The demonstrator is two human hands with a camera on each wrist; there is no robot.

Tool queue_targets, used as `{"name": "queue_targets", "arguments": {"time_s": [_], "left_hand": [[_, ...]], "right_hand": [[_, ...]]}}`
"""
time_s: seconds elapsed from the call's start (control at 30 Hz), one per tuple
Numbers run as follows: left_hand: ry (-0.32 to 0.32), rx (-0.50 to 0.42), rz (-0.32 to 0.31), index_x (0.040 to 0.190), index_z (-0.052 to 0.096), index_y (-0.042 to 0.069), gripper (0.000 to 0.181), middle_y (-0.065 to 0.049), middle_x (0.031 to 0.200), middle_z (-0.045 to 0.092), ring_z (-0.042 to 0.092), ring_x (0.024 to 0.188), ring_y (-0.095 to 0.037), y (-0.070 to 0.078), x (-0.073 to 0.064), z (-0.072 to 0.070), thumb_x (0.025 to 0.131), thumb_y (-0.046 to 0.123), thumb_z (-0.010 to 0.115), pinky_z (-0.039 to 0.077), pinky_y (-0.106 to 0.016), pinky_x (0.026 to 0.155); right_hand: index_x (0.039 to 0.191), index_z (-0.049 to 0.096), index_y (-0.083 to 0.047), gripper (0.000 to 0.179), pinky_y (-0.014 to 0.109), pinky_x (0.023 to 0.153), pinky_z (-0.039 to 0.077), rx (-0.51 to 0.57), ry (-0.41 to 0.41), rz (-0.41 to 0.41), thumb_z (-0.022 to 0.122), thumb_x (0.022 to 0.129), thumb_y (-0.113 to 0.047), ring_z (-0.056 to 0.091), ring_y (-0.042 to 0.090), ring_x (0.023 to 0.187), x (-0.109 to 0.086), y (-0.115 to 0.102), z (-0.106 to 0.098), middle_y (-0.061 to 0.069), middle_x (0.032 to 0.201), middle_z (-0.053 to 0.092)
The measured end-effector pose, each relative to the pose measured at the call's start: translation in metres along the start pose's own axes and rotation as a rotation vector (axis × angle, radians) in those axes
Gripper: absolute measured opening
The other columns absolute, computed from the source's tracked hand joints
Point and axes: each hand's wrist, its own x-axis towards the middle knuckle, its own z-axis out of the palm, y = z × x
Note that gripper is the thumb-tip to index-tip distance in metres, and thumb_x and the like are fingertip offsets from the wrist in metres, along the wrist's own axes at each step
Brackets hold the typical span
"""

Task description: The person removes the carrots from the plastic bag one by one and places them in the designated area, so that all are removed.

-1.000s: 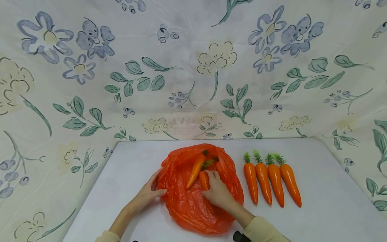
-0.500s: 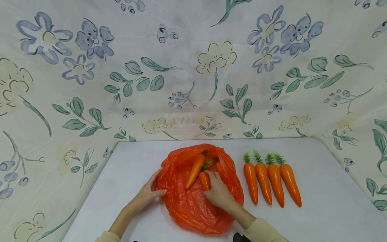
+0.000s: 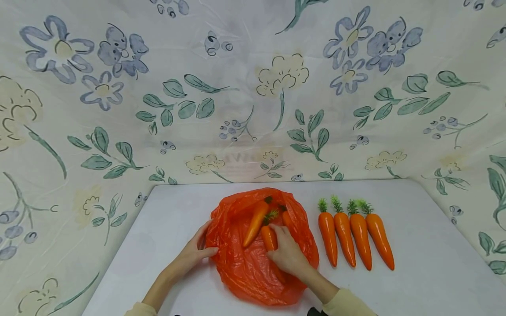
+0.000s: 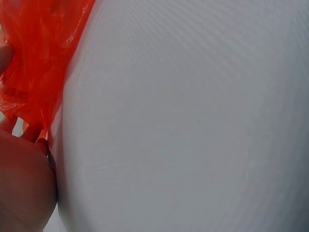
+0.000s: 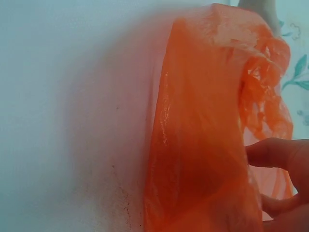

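A crumpled red plastic bag (image 3: 253, 281) lies mouth-up in the middle of the table. My right hand (image 3: 288, 254) reaches into its mouth and grips an orange toy carrot (image 3: 269, 239), whose lower end is hidden. Beside that one, a second carrot (image 3: 255, 224) lies slanted in the bag, and a third carrot (image 3: 286, 218) shows partly behind my fingers. At the bag's left side, my left hand (image 3: 196, 252) holds the plastic between thumb and fingers. The right wrist view has the bag's side (image 5: 198, 121) hiding what that hand holds.
Right of the bag, several carrots with green tops (image 3: 344, 239) lie in a neat row on the white table (image 3: 427, 263). A flowered cloth (image 3: 245, 109) stands behind the table and along its sides.
My right hand and the carrot in it have shifted slightly to the right and toward me. The left hand, the bag and the row of carrots look unchanged.
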Motion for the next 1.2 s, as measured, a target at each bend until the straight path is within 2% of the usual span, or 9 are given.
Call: {"name": "queue_targets", "arguments": {"time_s": [0.3, 0.9, 1.2], "left_hand": [[0.012, 0.006, -0.045, 0.157, 0.018, 0.021, 0.088, -0.007, 0.165, 0.014, 0.005, 0.153, -0.031, -0.002, 0.001, 0.001, 0.087, 0.031, 0.070, 0.005, -0.060, 0.120], [0.000, 0.007, -0.031, 0.158, 0.015, 0.019, 0.089, -0.010, 0.166, 0.012, 0.003, 0.152, -0.033, 0.001, -0.001, 0.001, 0.087, 0.030, 0.069, 0.004, -0.061, 0.119], [0.006, 0.026, -0.046, 0.158, 0.016, 0.020, 0.089, -0.009, 0.165, 0.012, 0.004, 0.152, -0.033, 0.001, 0.000, 0.000, 0.087, 0.032, 0.069, 0.005, -0.061, 0.119]], "right_hand": [[0.146, 0.042, -0.003, 0.069, 0.046, 0.086, 0.055, 0.027, 0.019, -0.011, 0.069, 0.083, 0.001, 0.055, 0.027, 0.100, -0.004, -0.002, -0.002, 0.018, 0.141, 0.044], [0.143, 0.047, -0.007, 0.065, 0.043, 0.083, 0.056, 0.074, -0.007, -0.001, 0.068, 0.082, 0.001, 0.054, 0.026, 0.100, -0.008, -0.011, -0.008, 0.016, 0.140, 0.046], [0.143, 0.047, -0.007, 0.065, 0.040, 0.082, 0.054, 0.076, -0.011, -0.008, 0.067, 0.082, 0.001, 0.053, 0.026, 0.102, -0.010, -0.014, -0.008, 0.015, 0.141, 0.045]]}}
